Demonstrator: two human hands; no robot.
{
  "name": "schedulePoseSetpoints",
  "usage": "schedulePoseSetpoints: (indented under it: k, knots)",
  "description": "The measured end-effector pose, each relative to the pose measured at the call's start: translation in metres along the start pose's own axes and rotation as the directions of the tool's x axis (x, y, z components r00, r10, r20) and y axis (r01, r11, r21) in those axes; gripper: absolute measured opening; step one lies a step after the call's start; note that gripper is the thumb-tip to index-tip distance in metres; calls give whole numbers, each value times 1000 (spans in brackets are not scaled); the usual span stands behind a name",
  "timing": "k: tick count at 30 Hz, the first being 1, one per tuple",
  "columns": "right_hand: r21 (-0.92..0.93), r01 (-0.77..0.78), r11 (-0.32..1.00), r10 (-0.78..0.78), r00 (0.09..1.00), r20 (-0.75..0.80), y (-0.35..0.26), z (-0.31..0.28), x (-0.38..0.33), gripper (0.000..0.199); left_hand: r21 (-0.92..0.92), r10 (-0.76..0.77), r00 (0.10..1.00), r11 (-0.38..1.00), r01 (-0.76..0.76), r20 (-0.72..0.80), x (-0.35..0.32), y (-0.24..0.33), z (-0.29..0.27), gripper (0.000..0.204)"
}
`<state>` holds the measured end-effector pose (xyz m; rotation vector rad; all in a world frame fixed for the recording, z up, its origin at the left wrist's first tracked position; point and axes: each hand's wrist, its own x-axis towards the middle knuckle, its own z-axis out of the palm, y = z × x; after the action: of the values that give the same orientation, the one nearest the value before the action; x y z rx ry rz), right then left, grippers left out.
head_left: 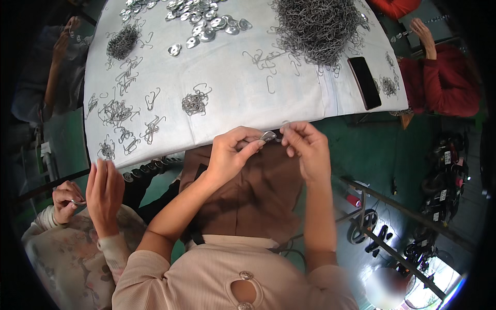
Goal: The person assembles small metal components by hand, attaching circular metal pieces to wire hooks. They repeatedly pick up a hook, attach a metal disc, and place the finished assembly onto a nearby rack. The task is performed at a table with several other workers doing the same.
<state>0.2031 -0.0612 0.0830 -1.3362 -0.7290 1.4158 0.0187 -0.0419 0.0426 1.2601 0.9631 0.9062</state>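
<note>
Just off the table's near edge, my left hand [227, 152] pinches a shiny metal disc [268, 136] between thumb and fingers. My right hand [309, 150] is close beside it, thumb and forefinger closed on a thin wire hook [285, 123], a small bent end of which shows above the fingertips. Whether the hook touches the disc is too small to tell. On the white-covered table [237, 103] ahead lie a small heap of wire hooks [195, 104] and, farther back, a pile of shiny dished discs [206, 32].
A large heap of hooks [323, 31] is at the far right, near a black phone [364, 82]. Loose hooks [116, 111] lie scattered at left. Close on my left, a co-worker's hand [105, 191] works; another person in red [449, 80] sits right. A metal rail [403, 209] stands lower right.
</note>
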Motion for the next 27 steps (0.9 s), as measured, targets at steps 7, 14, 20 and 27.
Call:
schedulePoseSetpoints:
  k: [7,14,20,27]
  knots:
    - [-82,230,970,-241,959,-148,24,15,-12,9,-14,-16,1000,1000,16,-12,1,6,6,13]
    - [-402,445,800,-547,816,-186,25,27,-25,11,257,270,962,933,-253,-30,28,6,-18,16]
    - [-451,463,763,-574,806,-144,15,31,-34,11,939,551,779,314,138,-299,140,-17,-102,35]
    - [-414,486,770,-573,812,-113,16,22,-37,11,901,394,810,190,391,-435,185,-24,-153,30]
